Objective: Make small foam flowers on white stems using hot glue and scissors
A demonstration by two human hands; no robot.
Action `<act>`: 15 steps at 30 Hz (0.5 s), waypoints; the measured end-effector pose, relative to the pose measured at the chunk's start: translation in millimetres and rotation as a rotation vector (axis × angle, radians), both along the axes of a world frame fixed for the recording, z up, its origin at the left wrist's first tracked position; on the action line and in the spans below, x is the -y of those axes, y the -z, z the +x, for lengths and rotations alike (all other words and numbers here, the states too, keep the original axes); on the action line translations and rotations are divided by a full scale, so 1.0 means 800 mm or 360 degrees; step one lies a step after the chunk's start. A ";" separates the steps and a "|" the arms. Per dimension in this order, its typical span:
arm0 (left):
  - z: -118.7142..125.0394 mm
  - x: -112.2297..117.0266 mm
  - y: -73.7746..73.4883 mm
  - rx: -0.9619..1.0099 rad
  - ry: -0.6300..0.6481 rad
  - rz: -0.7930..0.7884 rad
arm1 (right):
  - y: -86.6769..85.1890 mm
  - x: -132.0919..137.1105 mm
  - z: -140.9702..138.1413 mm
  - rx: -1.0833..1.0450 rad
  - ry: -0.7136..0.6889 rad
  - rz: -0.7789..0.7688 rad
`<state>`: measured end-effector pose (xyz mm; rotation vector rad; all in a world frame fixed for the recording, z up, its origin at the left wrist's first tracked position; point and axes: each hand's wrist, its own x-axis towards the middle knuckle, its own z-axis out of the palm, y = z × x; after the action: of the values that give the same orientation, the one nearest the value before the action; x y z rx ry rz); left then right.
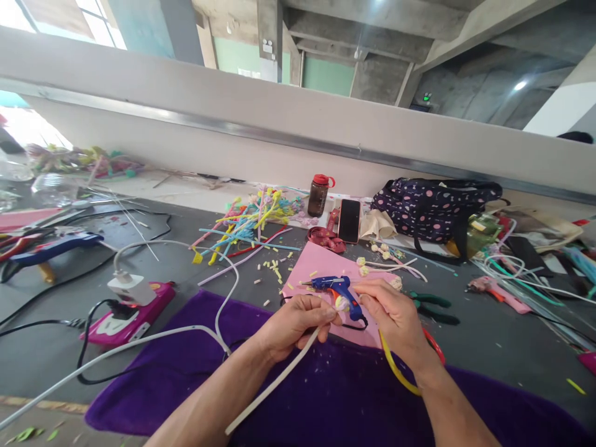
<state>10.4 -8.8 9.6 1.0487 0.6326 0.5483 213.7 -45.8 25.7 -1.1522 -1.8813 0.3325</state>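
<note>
My left hand [302, 323] is closed in a pinch on a white fuzzy stem [274, 388], which hangs down toward my forearm. At its upper end, by the fingertips, sits a small pale yellow and lilac bud [342, 303]. My right hand [391, 313] is just to the right, its fingers curled together; what they hold is hidden. From under that hand stick out a curved yellow handle [399, 375] and a red one [434, 346]. Behind both hands a blue glue gun [338, 285] lies on a pink sheet [319, 264], its nozzle pointing left.
Green-handled pliers [435, 305] lie right of my right hand. A magenta power strip [130, 316] with cables is at left. Behind are coloured stems [256, 217], a bottle [318, 195], a phone [349, 220] and a patterned bag [433, 211]. A purple cloth [186, 335] covers the front edge.
</note>
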 end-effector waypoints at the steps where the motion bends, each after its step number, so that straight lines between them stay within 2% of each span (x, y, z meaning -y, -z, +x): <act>1: 0.000 0.000 0.000 0.0017 -0.0001 -0.0003 | -0.001 0.001 -0.001 -0.0018 -0.0016 -0.0012; 9: -0.001 0.002 -0.003 -0.0037 0.0171 -0.0009 | -0.015 0.014 -0.007 -0.0175 -0.0414 -0.0297; 15: -0.001 0.001 -0.002 -0.0097 0.0184 -0.0022 | -0.016 0.015 -0.011 -0.0079 -0.0489 -0.0347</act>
<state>9.6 -9.6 11.5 1.0847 0.6243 0.4122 204.6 -57.8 38.3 -0.9812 -2.0151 0.7461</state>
